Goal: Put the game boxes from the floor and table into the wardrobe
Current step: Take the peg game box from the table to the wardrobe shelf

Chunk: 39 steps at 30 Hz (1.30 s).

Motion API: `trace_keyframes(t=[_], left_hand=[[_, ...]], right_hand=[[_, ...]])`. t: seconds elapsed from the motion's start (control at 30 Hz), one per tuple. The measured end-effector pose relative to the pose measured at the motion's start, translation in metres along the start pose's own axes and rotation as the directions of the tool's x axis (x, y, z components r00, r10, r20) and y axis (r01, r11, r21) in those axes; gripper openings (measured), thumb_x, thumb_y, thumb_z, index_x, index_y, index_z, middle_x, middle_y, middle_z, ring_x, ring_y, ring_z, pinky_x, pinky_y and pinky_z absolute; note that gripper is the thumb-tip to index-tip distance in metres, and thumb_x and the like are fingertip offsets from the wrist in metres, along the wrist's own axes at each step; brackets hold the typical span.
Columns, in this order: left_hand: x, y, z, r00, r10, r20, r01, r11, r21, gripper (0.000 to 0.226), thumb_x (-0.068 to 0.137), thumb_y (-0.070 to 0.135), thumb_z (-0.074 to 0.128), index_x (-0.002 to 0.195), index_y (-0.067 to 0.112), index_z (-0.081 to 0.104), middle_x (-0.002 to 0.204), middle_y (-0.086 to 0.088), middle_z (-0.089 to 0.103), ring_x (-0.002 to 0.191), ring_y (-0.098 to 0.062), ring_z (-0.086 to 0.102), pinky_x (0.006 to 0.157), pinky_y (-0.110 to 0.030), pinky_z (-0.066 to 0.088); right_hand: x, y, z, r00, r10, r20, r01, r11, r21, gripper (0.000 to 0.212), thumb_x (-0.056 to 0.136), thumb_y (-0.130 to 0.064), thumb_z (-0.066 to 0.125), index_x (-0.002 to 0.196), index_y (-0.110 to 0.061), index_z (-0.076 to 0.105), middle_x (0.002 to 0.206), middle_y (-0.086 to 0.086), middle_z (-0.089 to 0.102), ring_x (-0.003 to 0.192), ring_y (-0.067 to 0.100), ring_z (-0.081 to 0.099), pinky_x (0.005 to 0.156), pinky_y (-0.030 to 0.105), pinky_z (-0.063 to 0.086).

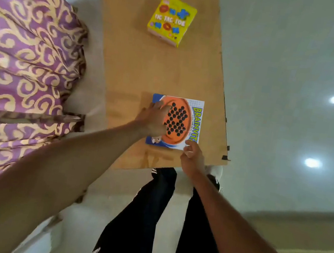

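Black trousers (148, 220) show nearest, below your arms. Your right grip (192, 155) pinches the near corner of the Brainvita box (183, 124), fingers curled on its edge. Your left grip (154, 120) lies spread flat on the box's left side. The box sits flat on the wooden worktop (148, 70). Well beyond both grips, the yellow Tic Tac Toe box (171, 20) rests on the same worktop. Left of the left grip hangs a purple-and-gold curtain (22, 52).

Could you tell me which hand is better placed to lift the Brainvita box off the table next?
Probably the right hand: its fingers pinch the Brainvita box at its near corner, while the left hand lies flat on top.
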<state>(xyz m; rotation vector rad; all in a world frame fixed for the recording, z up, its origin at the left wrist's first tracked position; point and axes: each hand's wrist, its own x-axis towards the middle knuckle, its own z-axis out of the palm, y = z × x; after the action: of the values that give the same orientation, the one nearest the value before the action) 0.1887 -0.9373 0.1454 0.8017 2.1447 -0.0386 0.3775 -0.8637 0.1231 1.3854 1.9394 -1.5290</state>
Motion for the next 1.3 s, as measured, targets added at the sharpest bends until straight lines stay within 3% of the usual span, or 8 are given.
trace_keyframes(t=[0.23,0.47,0.57,0.7,0.9,1.07,1.17,1.3], left_hand=[[0.048,-0.019,0.021,0.993,0.103,-0.048,-0.1,0.992,0.076,0.103,0.069,0.028,0.073,0.151,0.02,0.011,0.16,-0.006,0.005,0.147,-0.03,0.008,0.113,-0.051,0.023],[0.03,-0.019,0.018,0.979,-0.202,-0.038,0.187,0.953,-0.237,0.068,0.069,0.032,0.066,0.131,0.024,0.041,0.131,-0.008,0.038,0.123,-0.033,0.041,0.1,-0.046,0.042],[0.024,-0.021,0.027,0.951,-0.309,0.014,0.277,0.829,-0.486,0.065,0.066,0.03,0.067,0.127,0.019,0.047,0.125,-0.008,0.045,0.118,-0.03,0.049,0.101,-0.045,0.045],[0.027,-0.022,0.049,0.96,-0.244,0.138,0.259,0.585,-0.769,0.081,0.05,0.029,0.076,0.125,0.03,0.048,0.124,-0.004,0.056,0.114,-0.023,0.058,0.096,-0.042,0.052],[-0.009,-0.011,0.072,0.958,-0.144,0.248,0.285,0.382,-0.879,0.072,0.07,0.012,0.069,0.136,0.03,0.045,0.121,0.001,0.064,0.116,-0.019,0.058,0.103,-0.045,0.047],[-0.067,0.01,0.101,0.956,-0.219,0.196,0.247,0.236,-0.94,0.069,0.071,0.002,0.069,0.134,0.021,0.048,0.117,0.001,0.068,0.112,-0.02,0.063,0.093,-0.042,0.054],[-0.12,0.036,0.1,0.949,-0.294,0.111,0.167,0.174,-0.97,0.063,0.076,-0.004,0.065,0.133,0.02,0.052,0.119,0.003,0.066,0.113,-0.016,0.06,0.079,-0.026,0.05],[-0.204,0.067,0.108,0.927,-0.372,0.048,0.06,0.022,-0.998,0.063,0.078,-0.007,0.062,0.132,0.024,0.054,0.12,0.001,0.063,0.109,-0.012,0.063,0.075,-0.021,0.05]], right_hand=[[0.022,0.013,0.015,0.993,0.073,-0.095,-0.058,0.987,0.152,0.04,0.08,0.001,0.055,0.116,-0.016,0.056,0.106,0.003,0.062,0.098,0.019,0.059,0.067,0.019,0.044],[0.04,-0.007,-0.017,0.963,0.012,-0.271,0.041,0.981,0.19,0.054,0.08,0.001,0.061,0.131,-0.01,0.046,0.131,0.01,0.048,0.121,0.021,0.05,0.099,0.036,0.046],[0.05,-0.018,-0.028,0.975,0.046,-0.218,-0.01,0.987,0.161,0.057,0.08,-0.006,0.067,0.13,-0.008,0.04,0.124,0.007,0.048,0.115,0.019,0.05,0.08,0.032,0.05],[0.065,-0.018,-0.035,0.988,0.154,0.001,-0.154,0.983,0.105,0.051,0.073,-0.011,0.077,0.115,-0.011,0.047,0.11,0.005,0.062,0.082,0.007,0.06,0.053,0.02,0.045],[0.066,-0.006,-0.058,0.994,0.08,0.069,-0.083,0.996,0.04,0.041,0.075,0.0,0.071,0.113,-0.012,0.06,0.099,-0.001,0.064,0.09,0.017,0.063,0.058,0.024,0.049],[0.035,0.015,-0.077,0.988,0.04,0.146,-0.038,0.999,-0.02,0.045,0.066,-0.005,0.078,0.105,-0.019,0.063,0.103,-0.002,0.069,0.09,0.02,0.069,0.076,0.047,0.06],[0.004,0.011,-0.098,0.975,-0.035,0.217,0.048,0.997,-0.055,0.045,0.067,-0.009,0.081,0.107,-0.019,0.063,0.103,-0.004,0.067,0.091,0.017,0.068,0.077,0.041,0.06],[-0.048,-0.003,-0.128,0.927,-0.152,0.343,0.222,0.96,-0.173,0.042,0.072,-0.019,0.08,0.11,-0.022,0.063,0.104,-0.006,0.067,0.089,0.009,0.067,0.072,0.031,0.058]])
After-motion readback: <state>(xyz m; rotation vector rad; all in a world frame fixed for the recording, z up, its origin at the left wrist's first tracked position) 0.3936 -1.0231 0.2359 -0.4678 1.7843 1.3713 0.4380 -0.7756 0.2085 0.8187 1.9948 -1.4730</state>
